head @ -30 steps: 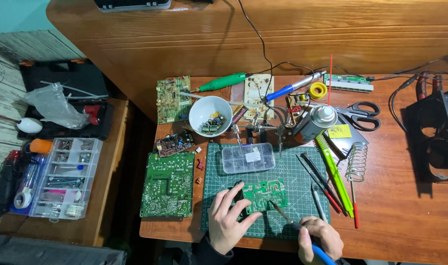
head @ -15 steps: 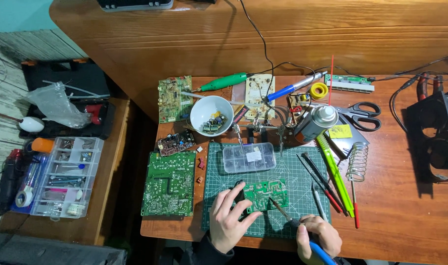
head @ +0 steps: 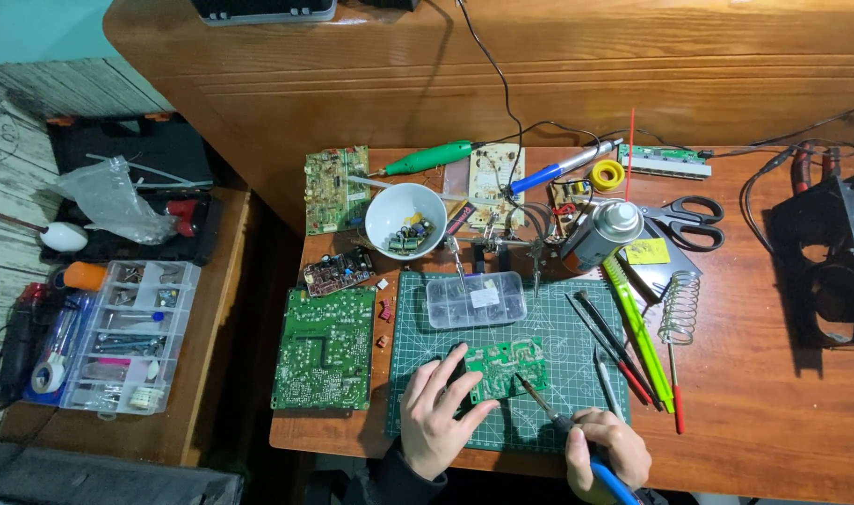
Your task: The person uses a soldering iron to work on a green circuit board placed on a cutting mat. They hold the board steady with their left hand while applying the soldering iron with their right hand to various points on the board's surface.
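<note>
A: On the green cutting mat point(head: 549, 299) in front of you lies one small green circuit board point(head: 506, 365). Your left hand point(head: 436, 416) presses down on its left edge with the fingers spread flat, not curled around anything.

B: And your right hand point(head: 609, 449)?

A: Its grip is wrapped tight round one blue-handled soldering iron point(head: 563, 425), and the tip touches the board's lower right part.

B: How many boards do you have out?

A: Besides that one, a large green board point(head: 324, 348) just left of the mat, a small dark one point(head: 338, 271) above it, and another green one point(head: 326, 187) at the back. There are more near the far edge, but you cannot count them surely.

B: The rest?

A: One white bowl point(head: 405, 220) of small parts, one clear parts box point(head: 474, 299) on the mat's top edge, one spray can point(head: 600, 234), one pair of black scissors point(head: 684, 220), one coil stand point(head: 680, 309), and one yellow roll point(head: 607, 174).

B: The surface?

A: Your bench point(head: 773, 421) is reddish wood. A lower side table point(head: 226, 309) to your left carries one clear organiser tray point(head: 128, 337) and one black tool case point(head: 137, 187).
</note>
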